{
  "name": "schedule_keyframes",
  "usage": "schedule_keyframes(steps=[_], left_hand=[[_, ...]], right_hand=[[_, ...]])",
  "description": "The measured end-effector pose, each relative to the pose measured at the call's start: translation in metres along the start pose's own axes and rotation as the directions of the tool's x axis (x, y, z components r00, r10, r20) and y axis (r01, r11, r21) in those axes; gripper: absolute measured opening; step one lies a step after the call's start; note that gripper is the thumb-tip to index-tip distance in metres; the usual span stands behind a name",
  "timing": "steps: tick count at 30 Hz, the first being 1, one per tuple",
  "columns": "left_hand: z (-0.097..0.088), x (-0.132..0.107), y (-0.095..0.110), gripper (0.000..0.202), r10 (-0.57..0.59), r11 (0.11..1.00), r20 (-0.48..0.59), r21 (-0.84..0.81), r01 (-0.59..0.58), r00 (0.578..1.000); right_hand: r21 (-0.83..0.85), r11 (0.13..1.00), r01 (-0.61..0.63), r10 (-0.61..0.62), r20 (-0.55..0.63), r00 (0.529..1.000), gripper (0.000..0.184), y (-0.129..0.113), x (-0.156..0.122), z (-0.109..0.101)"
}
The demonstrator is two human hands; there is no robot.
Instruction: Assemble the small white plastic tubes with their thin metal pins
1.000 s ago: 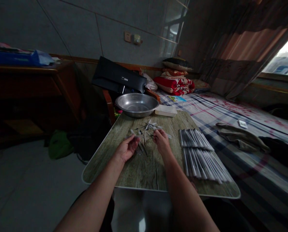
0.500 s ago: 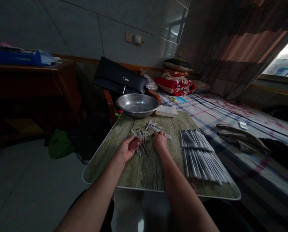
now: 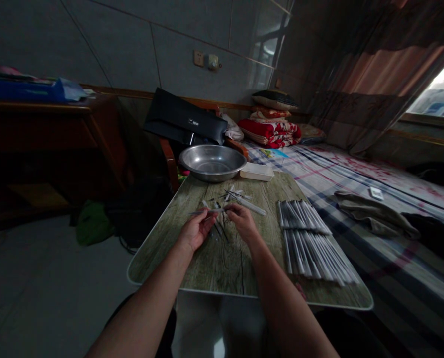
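Note:
My left hand (image 3: 197, 229) is closed around a clear pen barrel (image 3: 215, 210), held level above the table. At the barrel's right end my right hand (image 3: 241, 219) pinches something small, hidden by the fingers and too dark to make out. Loose pen parts (image 3: 231, 193) lie scattered just beyond both hands: clear tubes, thin dark refills and small dark pieces. Under the left hand, a few more thin dark refills (image 3: 222, 228) rest on the wood-patterned table (image 3: 222, 271). Two rows of similar pens (image 3: 314, 253) lie side by side at the table's right.
A steel basin (image 3: 212, 163) stands at the table's far edge, with a white plastic tray (image 3: 257, 172) beside it. A chair bearing a black flat object (image 3: 186, 119) is behind. The bed (image 3: 304, 169) adjoins on the right; a wooden desk (image 3: 50, 124) is at left.
My right hand has moved left from the scattered parts to the barrel's end, and its fingers now pinch there. My left hand has stayed nearly in place.

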State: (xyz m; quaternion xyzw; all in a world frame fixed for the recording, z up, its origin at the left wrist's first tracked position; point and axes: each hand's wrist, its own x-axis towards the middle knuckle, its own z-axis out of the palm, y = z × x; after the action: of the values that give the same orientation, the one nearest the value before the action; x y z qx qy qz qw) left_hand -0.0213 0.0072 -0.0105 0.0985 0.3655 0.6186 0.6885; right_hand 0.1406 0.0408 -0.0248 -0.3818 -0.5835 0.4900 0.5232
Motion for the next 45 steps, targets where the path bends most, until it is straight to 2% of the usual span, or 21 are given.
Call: schedule_keyframes(steps=[9, 18, 25, 30, 33, 35, 37, 39, 42, 45], left_hand=[[0.0001, 0.0009, -0.0005, 0.011, 0.019, 1.000, -0.006, 0.013, -0.019, 1.000], [-0.0057, 0.0055, -0.0035, 0.010, 0.092, 0.994, 0.025, 0.050, -0.093, 0.995], [-0.0036, 0.0023, -0.0019, 0.009, 0.075, 0.994, 0.013, 0.075, -0.075, 0.997], [-0.0055, 0.0031, -0.0034, 0.009, 0.105, 0.989, 0.035, 0.103, -0.108, 0.994], [-0.0056, 0.0022, -0.0048, 0.010, 0.102, 0.986, 0.068, 0.124, -0.110, 0.992], [-0.0047, 0.0008, -0.0056, 0.011, 0.096, 0.986, 0.092, 0.127, -0.107, 0.991], [-0.0037, -0.0004, -0.0060, 0.011, 0.093, 0.987, 0.098, 0.121, -0.104, 0.991], [-0.0028, -0.0008, -0.0059, 0.011, 0.090, 0.989, 0.093, 0.112, -0.100, 0.992], [-0.0023, -0.0001, -0.0049, 0.011, 0.093, 0.989, 0.081, 0.106, -0.102, 0.992], [-0.0025, 0.0004, -0.0041, 0.011, 0.106, 0.987, 0.075, 0.113, -0.114, 0.992]], right_hand=[[0.130, 0.992, -0.008, 0.015, -0.050, 0.999, 0.014, -0.0014, -0.0002, 0.0051], [0.051, 0.999, -0.015, 0.017, -0.033, 0.999, 0.011, -0.0036, -0.0017, 0.0041], [0.112, 0.993, -0.022, 0.026, -0.031, 0.999, 0.013, 0.0033, -0.0007, 0.0040], [-0.123, 0.992, -0.017, 0.010, -0.060, 0.998, 0.011, 0.0034, -0.0008, 0.0044], [-0.305, 0.952, 0.019, -0.040, -0.063, 0.997, 0.027, 0.0024, -0.0018, 0.0040], [-0.349, 0.937, 0.023, -0.043, -0.050, 0.998, 0.039, 0.0023, -0.0023, 0.0037], [-0.321, 0.947, 0.002, -0.016, -0.041, 0.999, 0.047, 0.0024, -0.0029, 0.0036], [-0.224, 0.974, -0.029, 0.021, -0.039, 0.999, 0.046, 0.0020, -0.0038, 0.0038], [-0.015, 0.997, -0.076, 0.077, 0.001, 0.997, 0.024, 0.0004, -0.0057, 0.0045], [0.050, 0.995, -0.090, 0.089, 0.025, 0.996, 0.020, 0.0007, -0.0061, 0.0051]])
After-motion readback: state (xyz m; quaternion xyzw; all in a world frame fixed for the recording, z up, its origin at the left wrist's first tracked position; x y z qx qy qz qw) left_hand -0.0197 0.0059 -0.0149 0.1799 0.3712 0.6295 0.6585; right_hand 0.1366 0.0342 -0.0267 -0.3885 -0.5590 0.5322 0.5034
